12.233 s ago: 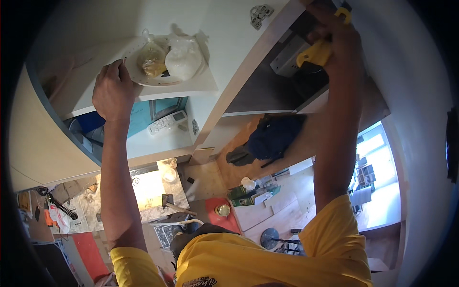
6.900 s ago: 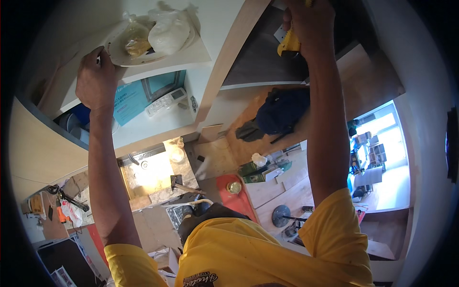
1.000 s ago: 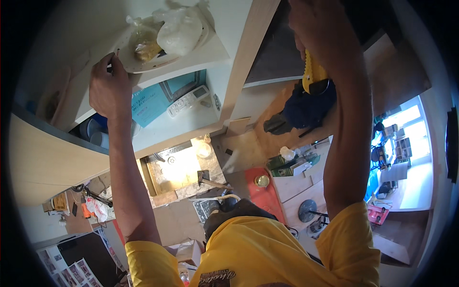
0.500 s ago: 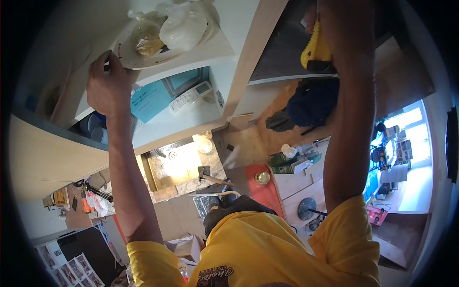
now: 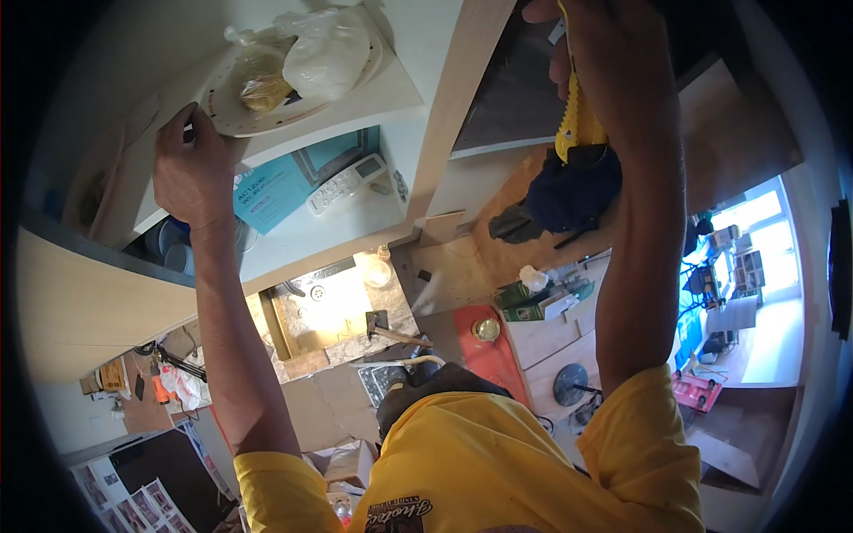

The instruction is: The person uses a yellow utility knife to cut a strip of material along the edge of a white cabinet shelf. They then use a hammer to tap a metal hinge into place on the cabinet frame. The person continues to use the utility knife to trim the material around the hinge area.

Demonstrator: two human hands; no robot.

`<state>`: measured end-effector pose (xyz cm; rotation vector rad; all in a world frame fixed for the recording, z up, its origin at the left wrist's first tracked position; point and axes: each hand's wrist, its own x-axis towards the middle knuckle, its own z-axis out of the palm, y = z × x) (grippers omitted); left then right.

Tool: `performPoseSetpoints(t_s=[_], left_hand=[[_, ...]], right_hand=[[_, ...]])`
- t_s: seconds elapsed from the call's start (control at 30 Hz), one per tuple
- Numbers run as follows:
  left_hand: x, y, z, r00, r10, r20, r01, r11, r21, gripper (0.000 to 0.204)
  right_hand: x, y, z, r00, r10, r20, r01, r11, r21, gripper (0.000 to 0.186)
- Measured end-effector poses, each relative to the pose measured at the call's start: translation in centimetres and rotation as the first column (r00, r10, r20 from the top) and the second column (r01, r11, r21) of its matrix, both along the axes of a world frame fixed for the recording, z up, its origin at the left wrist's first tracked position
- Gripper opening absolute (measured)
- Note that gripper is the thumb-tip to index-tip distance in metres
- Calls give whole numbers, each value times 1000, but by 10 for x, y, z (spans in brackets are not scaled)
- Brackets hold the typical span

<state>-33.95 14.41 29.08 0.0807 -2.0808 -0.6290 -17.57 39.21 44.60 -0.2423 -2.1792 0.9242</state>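
Note:
My left hand (image 5: 191, 173) is raised to the front edge of a white shelf top (image 5: 391, 89), fingers curled on it, right beside a white plate (image 5: 227, 111) that carries tied plastic bags of food (image 5: 306, 58). My right hand (image 5: 613, 62) is raised at the upper right and is closed around a yellow-handled tool (image 5: 577, 124), whose dark end points down. The tool's working end is hidden by my hand. A pale wooden upright panel (image 5: 462, 107) stands between the two hands.
A teal box (image 5: 271, 191) and a white remote (image 5: 346, 182) lie on the lower shelf. Far below are a lit sink (image 5: 315, 306), a hammer (image 5: 391, 333), a red board (image 5: 489, 351) and a dark blue cloth (image 5: 573, 191). A bright window (image 5: 751, 266) is at right.
My left hand stays on the shelf edge by the plate. My right hand keeps hold of the yellow tool, which has shifted only slightly within the view.

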Motion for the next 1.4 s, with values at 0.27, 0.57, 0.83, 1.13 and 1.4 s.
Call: performPoseSetpoints(t_s=[0.27, 0.57, 0.83, 1.13, 1.4], left_hand=[[6, 6, 7, 996, -15, 84, 14, 1000, 12, 22], [1, 5, 3, 999, -1, 45, 0, 1000, 25, 23], [0, -2, -1, 998, -8, 67, 6, 999, 37, 28], [1, -1, 1, 997, -32, 63, 29, 999, 43, 25], [3, 3, 4, 997, -23, 79, 21, 999, 27, 29]], right_hand=[[0, 0, 3, 995, 62, 72, -59, 997, -44, 22], [9, 2, 1, 982, 140, 126, -137, 990, -31, 21], [5, 22, -13, 999, -50, -20, 52, 992, 111, 25], [0, 4, -12, 993, 106, 56, -108, 994, 19, 25], [-2, 2, -12, 994, 45, 102, -50, 998, 46, 25]])
